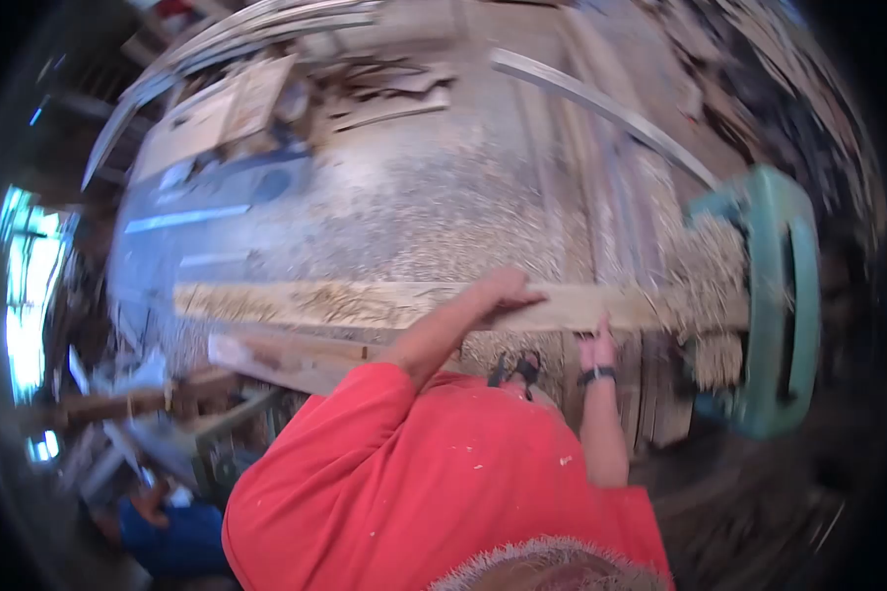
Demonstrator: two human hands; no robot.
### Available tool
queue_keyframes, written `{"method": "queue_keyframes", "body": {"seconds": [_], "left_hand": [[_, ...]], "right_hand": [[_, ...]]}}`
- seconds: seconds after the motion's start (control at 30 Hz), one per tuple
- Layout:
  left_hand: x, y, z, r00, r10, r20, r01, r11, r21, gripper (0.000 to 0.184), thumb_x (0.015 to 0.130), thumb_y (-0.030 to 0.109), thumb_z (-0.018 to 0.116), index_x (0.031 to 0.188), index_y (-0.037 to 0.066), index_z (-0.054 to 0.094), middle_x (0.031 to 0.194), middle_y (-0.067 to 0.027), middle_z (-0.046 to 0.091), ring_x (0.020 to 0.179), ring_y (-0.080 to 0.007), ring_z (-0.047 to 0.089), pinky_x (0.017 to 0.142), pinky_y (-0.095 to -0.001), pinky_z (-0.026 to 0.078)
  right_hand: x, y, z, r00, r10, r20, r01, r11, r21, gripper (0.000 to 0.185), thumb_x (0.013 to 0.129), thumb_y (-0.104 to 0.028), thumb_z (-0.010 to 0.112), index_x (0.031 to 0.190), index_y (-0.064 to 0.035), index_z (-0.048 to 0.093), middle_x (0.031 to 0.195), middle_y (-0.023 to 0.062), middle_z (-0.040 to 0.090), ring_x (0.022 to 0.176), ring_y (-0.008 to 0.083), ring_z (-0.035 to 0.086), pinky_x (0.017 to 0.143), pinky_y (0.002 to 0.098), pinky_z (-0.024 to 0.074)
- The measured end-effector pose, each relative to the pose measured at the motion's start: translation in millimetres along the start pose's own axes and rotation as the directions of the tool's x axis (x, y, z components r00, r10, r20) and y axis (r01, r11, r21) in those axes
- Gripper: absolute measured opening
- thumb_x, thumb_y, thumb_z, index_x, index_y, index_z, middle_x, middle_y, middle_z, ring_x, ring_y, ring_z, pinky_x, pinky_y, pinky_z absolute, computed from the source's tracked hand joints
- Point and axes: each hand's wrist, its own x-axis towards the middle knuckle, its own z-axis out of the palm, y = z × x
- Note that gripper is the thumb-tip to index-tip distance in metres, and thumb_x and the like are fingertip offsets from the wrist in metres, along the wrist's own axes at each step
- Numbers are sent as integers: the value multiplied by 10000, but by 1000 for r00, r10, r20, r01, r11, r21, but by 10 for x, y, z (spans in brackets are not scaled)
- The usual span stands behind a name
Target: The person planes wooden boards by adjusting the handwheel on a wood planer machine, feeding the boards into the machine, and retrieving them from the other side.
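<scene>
A long pale wooden plank (424, 303) lies crosswise in front of me, strewn with shavings. Its right end meets a green machine (784, 305) heaped with wood shavings. My left hand (506, 289) is on the middle of the plank, its fingers bent over the far edge; blur hides some detail. Further right, my right hand (593, 349) grips the near edge, thumb on top and the other fingers mostly hidden below. A dark band (597, 374) circles the right wrist.
Shavings (453, 217) cover the floor beyond the plank. A second board (276, 357) lies on the near left. A long strip (601, 108) slants toward the machine. Boxes (227, 108) and stacked wood stand farther back. Another person in blue (172, 532) is at lower left.
</scene>
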Motion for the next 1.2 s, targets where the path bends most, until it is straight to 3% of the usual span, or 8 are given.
{"method": "queue_keyframes", "body": {"seconds": [0.1, 0.2, 0.33, 0.63, 0.83, 0.9, 1.03, 1.2], "left_hand": [[-6, 72, -27, 998, -58, 9, 56, 991, 120, 874, 772, 781, 492, 966, -42, 708, 995, -297, 668, 954, -421, 657, 876, -481, 502], [-117, 25, -58, 998, -54, -22, 57, 986, 154, 868, 792, 779, 465, 955, -37, 712, 959, -294, 674, 956, -431, 653, 864, -487, 501], [-158, -118, -51, 998, -55, -42, 62, 982, 180, 861, 808, 770, 453, 941, -42, 706, 933, -308, 668, 939, -440, 653, 856, -493, 499], [-528, -192, -298, 997, -52, -60, 63, 979, 192, 894, 810, 796, 409, 897, -44, 702, 891, -299, 669, 901, -445, 652, 838, -490, 508], [-641, -499, -354, 998, -8, -68, 17, 990, 137, 920, 801, 809, 410, 829, -63, 703, 855, -295, 669, 859, -438, 656, 825, -498, 511], [-686, -526, -405, 998, -25, -52, 33, 986, 161, 911, 800, 805, 419, 825, -59, 706, 845, -295, 668, 852, -444, 656, 823, -498, 511], [-769, -612, -460, 998, -45, -49, 52, 987, 150, 899, 794, 802, 432, 845, -52, 707, 856, -290, 672, 863, -436, 659, 819, -496, 514], [-815, -769, -444, 996, -72, -61, 80, 985, 155, 902, 785, 815, 429, 871, -39, 704, 895, -282, 676, 892, -423, 659, 818, -491, 515]], "right_hand": [[69, 78, -120, 999, 44, 18, -43, 997, -58, 551, 952, -385, 601, 1372, -62, 450, 1335, 141, 535, 1197, 318, 538, 1023, 554, 418], [-402, -37, 453, 991, 0, -134, -24, 984, -178, 501, 918, -374, 652, 1289, -73, 498, 1185, 108, 609, 1061, 277, 613, 901, 497, 518], [-349, 137, 408, 992, -33, -120, 13, 986, -165, 542, 928, -380, 639, 1326, -50, 476, 1216, 126, 597, 1093, 283, 605, 944, 503, 498], [-494, 359, 693, 990, -23, -139, -3, 983, -184, 560, 889, -435, 669, 1264, -52, 508, 1173, 130, 597, 1065, 291, 601, 868, 491, 520], [-579, 182, 465, 971, -121, -205, 95, 987, -130, 736, 864, -653, 560, 1357, -115, 458, 1335, 101, 512, 1285, 305, 444, 1061, 571, 303], [-468, -26, 176, 945, -151, -291, 130, 987, -91, 779, 894, -650, 513, 1449, -123, 364, 1425, 143, 439, 1316, 319, 423, 1111, 526, 266], [-244, -573, -117, 928, -188, -320, 158, 980, -117, 840, 861, -664, 545, 1497, -174, 300, 1488, 134, 368, 1401, 317, 318, 1130, 527, 237], [120, -849, -133, 926, -188, -326, 170, 982, -82, 855, 833, -646, 596, 1480, -155, 331, 1504, 107, 367, 1390, 308, 334, 1114, 570, 231]]}}
